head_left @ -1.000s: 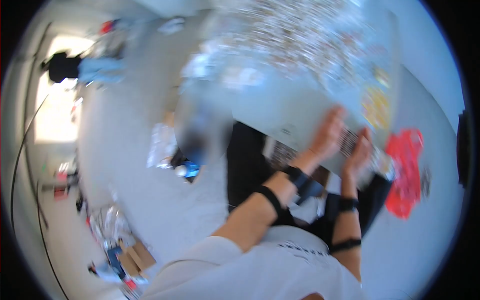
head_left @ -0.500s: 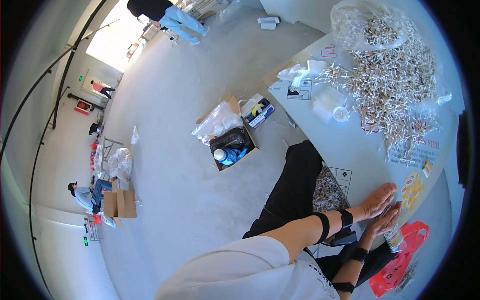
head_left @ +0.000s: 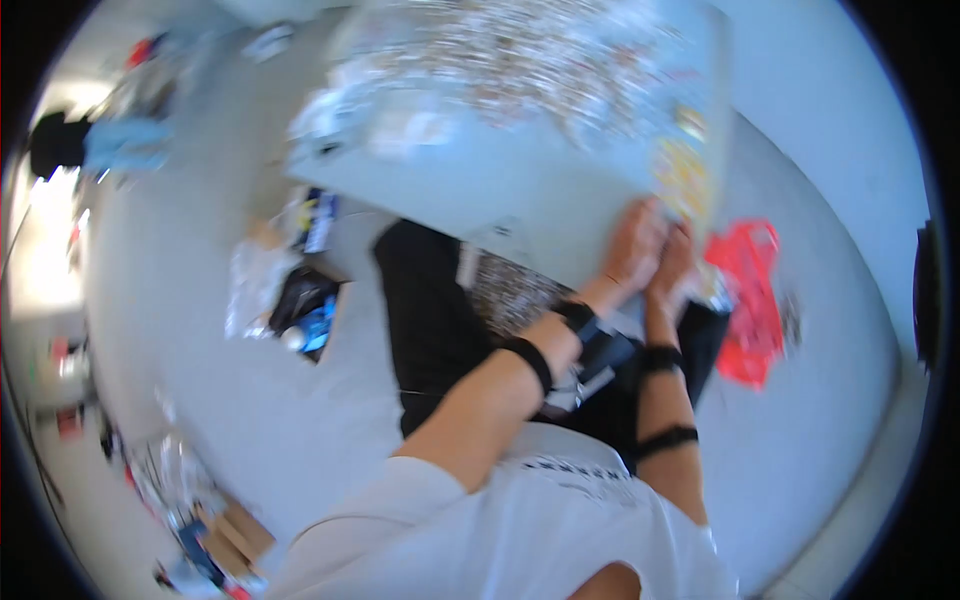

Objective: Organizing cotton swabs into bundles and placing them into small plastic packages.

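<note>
My left hand [head_left: 635, 243] and my right hand [head_left: 674, 268] are side by side at the table's near right edge, palms turned toward each other. Their fingers look pressed together, but motion blur hides what lies between them; half a second ago a small striped thing showed there. Just beyond my fingertips are yellow-and-white labels or cards [head_left: 682, 172]. A large heap of cotton swabs [head_left: 520, 62] covers the far part of the white table [head_left: 555, 195]. Below my right hand, a shiny clear packet [head_left: 714, 290] shows at the edge.
A red plastic bag [head_left: 750, 315] hangs or lies right of my knee. More swab-like sticks [head_left: 510, 297] fill a container under the table edge. On the floor at left, an open carton [head_left: 343, 300] holds a dark bag and a blue bottle [head_left: 318, 325]. A person [head_left: 60, 145] stands far left.
My view has swung right, so everything appears shifted left and turned, and is blurred. My hands remain together by the labels at the table edge.
</note>
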Demonstrator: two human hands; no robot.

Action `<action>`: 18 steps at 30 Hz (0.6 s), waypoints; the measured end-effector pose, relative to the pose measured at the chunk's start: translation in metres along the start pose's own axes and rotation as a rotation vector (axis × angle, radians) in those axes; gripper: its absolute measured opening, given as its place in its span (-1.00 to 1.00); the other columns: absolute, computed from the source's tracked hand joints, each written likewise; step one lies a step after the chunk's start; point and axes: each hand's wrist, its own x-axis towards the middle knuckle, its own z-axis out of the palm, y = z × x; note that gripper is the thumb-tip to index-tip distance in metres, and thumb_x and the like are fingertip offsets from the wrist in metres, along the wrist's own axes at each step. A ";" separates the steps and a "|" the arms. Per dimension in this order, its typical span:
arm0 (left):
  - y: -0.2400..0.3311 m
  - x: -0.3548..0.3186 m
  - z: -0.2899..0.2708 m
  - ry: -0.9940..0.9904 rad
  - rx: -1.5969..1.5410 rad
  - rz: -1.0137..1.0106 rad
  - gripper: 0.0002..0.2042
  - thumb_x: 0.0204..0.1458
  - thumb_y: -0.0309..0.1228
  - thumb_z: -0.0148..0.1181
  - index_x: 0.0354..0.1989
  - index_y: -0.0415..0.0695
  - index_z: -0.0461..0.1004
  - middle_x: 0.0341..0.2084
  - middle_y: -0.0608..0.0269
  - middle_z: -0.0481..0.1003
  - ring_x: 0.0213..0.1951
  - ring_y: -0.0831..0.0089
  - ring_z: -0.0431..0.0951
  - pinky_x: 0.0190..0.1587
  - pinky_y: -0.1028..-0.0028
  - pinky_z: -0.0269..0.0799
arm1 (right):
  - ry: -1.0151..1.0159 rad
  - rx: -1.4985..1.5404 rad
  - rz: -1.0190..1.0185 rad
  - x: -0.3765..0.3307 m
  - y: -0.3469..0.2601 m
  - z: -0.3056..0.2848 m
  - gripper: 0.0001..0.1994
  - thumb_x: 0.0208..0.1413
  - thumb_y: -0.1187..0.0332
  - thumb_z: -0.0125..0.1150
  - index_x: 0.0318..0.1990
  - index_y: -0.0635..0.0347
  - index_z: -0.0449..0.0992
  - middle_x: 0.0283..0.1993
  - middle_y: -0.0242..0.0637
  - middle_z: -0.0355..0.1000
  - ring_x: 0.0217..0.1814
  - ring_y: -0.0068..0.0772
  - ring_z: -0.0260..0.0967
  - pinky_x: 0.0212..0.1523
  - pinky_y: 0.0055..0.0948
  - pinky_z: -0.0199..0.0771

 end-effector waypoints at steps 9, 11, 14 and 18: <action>0.020 0.018 -0.059 -0.236 -0.045 0.053 -0.66 0.18 -0.45 0.00 0.13 -0.17 0.36 0.14 0.00 0.37 0.14 0.08 0.39 0.16 0.28 0.31 | -0.088 -0.014 -0.135 0.018 -0.085 -0.082 -0.74 0.21 0.49 0.07 0.02 0.36 0.46 0.15 -0.06 0.40 0.20 -0.14 0.36 0.20 -0.38 0.31; 0.019 0.016 -0.069 -0.405 0.495 0.345 -0.49 0.15 -0.28 0.08 0.27 -0.17 0.23 0.32 0.00 0.17 0.37 0.13 0.11 0.35 0.16 0.05 | -0.300 -0.342 -0.305 0.018 -0.081 -0.102 -0.57 0.08 0.46 0.20 0.14 0.26 0.39 0.27 -0.13 0.30 0.35 -0.10 0.19 0.32 -0.23 0.18; 0.045 0.000 -0.056 -0.591 0.832 0.403 -0.31 0.13 -0.04 0.09 0.36 -0.15 0.09 0.40 0.04 0.01 0.43 0.17 -0.07 0.41 0.08 -0.16 | -0.450 -0.709 -0.447 0.007 -0.084 -0.108 -0.43 0.06 0.31 0.23 0.26 0.13 0.27 0.38 -0.25 0.16 0.47 -0.18 -0.01 0.44 -0.15 -0.08; 0.043 -0.012 -0.049 -0.623 0.911 0.375 -0.19 0.09 0.11 0.05 0.40 -0.13 0.01 0.42 0.07 -0.07 0.45 0.19 -0.13 0.42 0.04 -0.23 | -0.512 -0.893 -0.448 -0.004 -0.071 -0.095 -0.39 0.09 0.16 0.19 0.31 0.04 0.22 0.43 -0.35 0.10 0.52 -0.36 -0.10 0.49 -0.07 -0.27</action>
